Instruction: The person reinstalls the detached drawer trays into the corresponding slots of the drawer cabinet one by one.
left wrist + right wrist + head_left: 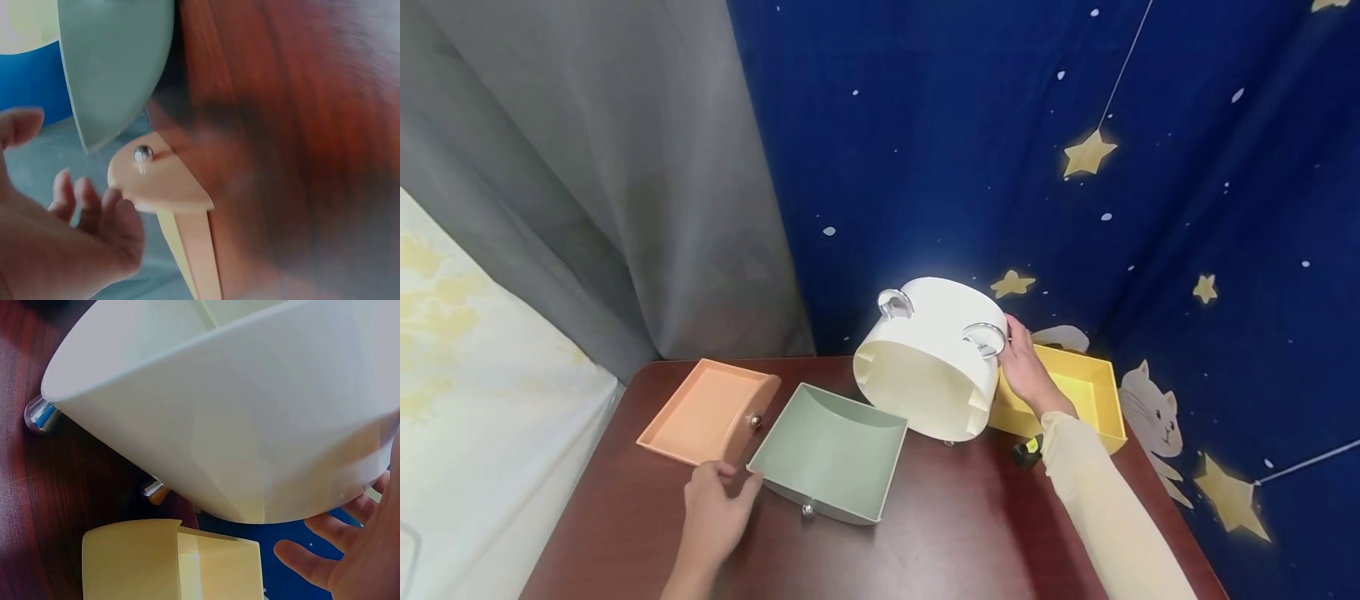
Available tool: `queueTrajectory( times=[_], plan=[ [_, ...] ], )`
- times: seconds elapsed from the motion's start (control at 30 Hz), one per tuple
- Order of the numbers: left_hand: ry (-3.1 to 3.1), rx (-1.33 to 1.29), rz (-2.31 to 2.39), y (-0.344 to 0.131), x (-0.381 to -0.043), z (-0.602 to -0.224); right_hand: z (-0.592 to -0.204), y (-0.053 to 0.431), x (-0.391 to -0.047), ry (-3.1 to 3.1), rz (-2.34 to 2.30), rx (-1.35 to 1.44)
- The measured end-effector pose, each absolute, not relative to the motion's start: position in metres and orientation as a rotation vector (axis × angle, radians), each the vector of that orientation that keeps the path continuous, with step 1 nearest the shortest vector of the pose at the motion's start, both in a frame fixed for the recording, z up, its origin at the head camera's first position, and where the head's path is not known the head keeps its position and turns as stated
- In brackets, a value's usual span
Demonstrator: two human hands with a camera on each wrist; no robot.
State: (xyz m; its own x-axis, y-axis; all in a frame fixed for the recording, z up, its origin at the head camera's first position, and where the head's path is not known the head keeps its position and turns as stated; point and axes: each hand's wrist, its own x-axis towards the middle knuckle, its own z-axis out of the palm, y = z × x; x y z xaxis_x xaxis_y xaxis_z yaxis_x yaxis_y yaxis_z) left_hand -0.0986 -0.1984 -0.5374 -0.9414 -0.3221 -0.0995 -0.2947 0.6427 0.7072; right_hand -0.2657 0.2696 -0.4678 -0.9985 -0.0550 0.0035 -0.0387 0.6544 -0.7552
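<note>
In the head view a white, rounded hollow cabinet shell (955, 308) with two silver ring-like ears (895, 304) stands with its open front toward me. My right hand (1026, 367) touches its right side, fingers extended along the back edge in the right wrist view. Short chrome feet (42, 415) show beneath the shell. A green drawer (835, 450) with a silver knob lies left of it, tilted. My left hand (715, 508) is beside the drawer's near left corner, thumb and loosely bent fingers apart. An orange drawer (707, 408) lies further left.
A yellow drawer (1082, 392) sits behind my right forearm at the table's right side. Everything rests on a dark reddish wooden table (955, 517). Behind it hang a grey curtain (625, 167) and a blue curtain with stars (925, 150).
</note>
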Motion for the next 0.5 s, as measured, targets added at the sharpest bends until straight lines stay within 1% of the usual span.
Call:
queueTrajectory(
  times=[0.23, 0.5],
  plan=[
    [-3.004, 0.419, -1.198, -0.197, -0.077, -0.548, -0.467, 0.271, -0.265, 2.833, -1.297, -0.067],
    [-3.046, 0.371, -1.169, -0.180, -0.070, -0.566, -0.468, 0.269, -0.266, 2.837, -1.288, -0.075]
  ],
)
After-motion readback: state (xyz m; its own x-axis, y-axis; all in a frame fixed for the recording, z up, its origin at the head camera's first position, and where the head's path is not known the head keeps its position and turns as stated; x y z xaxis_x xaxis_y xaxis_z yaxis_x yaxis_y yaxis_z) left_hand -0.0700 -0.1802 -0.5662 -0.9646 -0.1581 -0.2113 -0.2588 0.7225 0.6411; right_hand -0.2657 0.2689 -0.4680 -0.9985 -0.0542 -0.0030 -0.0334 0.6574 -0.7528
